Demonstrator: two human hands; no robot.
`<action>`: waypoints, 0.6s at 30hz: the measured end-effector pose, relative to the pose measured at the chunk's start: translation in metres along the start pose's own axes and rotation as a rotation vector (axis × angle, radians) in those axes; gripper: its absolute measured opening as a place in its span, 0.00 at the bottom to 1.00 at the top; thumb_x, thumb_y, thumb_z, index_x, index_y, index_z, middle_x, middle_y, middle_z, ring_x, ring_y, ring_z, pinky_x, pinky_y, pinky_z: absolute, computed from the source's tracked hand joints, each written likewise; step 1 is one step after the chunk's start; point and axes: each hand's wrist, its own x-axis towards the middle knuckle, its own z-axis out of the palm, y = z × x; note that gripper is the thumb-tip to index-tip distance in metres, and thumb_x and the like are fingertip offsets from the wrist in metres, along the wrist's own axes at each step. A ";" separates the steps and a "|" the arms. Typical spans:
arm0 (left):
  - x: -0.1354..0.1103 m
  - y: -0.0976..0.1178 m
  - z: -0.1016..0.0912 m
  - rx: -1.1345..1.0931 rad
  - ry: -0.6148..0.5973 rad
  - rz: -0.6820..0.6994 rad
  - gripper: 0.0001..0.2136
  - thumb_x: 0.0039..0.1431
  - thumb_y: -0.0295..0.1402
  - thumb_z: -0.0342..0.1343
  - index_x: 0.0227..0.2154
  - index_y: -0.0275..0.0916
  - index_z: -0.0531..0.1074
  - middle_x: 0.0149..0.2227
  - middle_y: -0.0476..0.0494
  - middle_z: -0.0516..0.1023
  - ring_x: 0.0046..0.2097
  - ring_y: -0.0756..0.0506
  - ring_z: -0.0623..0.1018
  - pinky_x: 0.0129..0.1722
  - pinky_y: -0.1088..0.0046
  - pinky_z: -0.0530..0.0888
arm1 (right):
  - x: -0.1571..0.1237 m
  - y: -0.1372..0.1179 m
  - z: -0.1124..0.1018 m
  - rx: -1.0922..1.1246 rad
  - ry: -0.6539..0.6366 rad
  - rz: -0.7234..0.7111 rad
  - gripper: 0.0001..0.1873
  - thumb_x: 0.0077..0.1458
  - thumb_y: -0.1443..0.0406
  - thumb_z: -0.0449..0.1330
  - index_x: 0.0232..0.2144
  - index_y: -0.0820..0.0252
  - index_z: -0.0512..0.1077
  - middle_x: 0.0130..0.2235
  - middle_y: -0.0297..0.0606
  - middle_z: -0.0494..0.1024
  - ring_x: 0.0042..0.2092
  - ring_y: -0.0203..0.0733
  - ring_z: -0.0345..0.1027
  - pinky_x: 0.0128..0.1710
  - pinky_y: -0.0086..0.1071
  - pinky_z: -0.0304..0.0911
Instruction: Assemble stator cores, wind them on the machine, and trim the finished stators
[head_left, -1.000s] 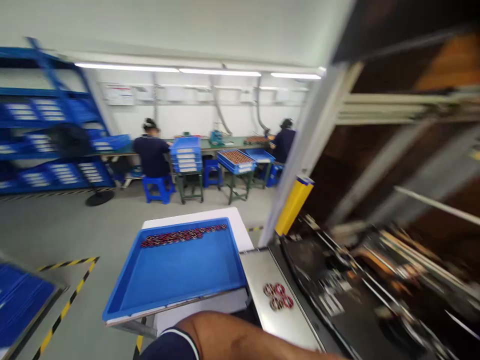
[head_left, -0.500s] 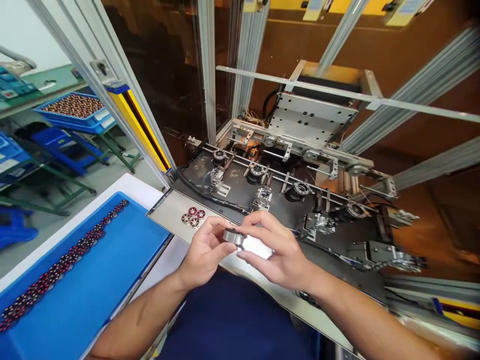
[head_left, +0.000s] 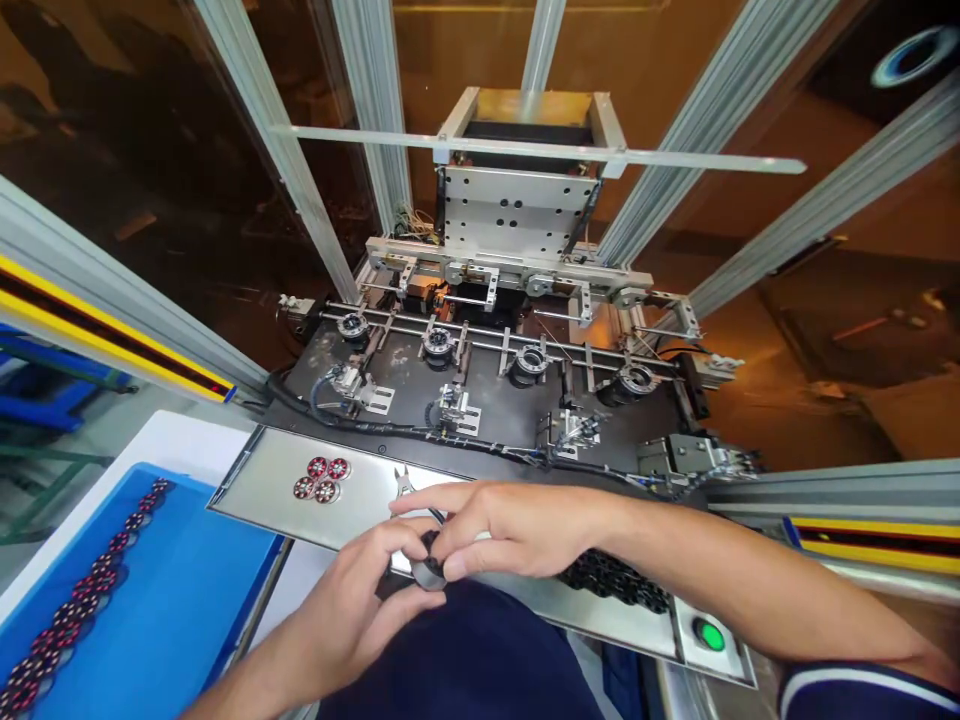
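Note:
Both of my hands meet low in the middle over the metal shelf (head_left: 255, 485) of a machine. My left hand (head_left: 367, 600) and my right hand (head_left: 495, 525) pinch a small round metal part (head_left: 429, 570) between their fingertips. The part is dark and silvery, mostly hidden by my fingers. A small pair of metal pliers (head_left: 403, 482) lies on the shelf just behind my hands. Several red wound coils (head_left: 321, 478) sit in a cluster on the shelf to the left.
A blue tray (head_left: 172, 600) with a row of red coils (head_left: 82, 595) lies at the lower left. Behind the shelf a black machine bed (head_left: 495, 410) carries several round fixtures (head_left: 531, 362) on rails. A pile of black rings (head_left: 611, 578) and a green button (head_left: 707, 634) lie right.
The view swung from the room to the machine. My hands came down and closer to me with the round part still pinched between them.

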 end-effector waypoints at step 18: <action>0.054 -0.104 0.150 0.431 -0.500 0.100 0.23 0.60 0.28 0.60 0.58 0.41 0.66 0.57 0.31 0.71 0.55 0.36 0.75 0.54 0.56 0.74 | -0.115 0.133 -0.180 -0.645 0.455 0.693 0.17 0.61 0.58 0.53 0.31 0.62 0.77 0.67 0.45 0.60 0.67 0.53 0.55 0.67 0.43 0.50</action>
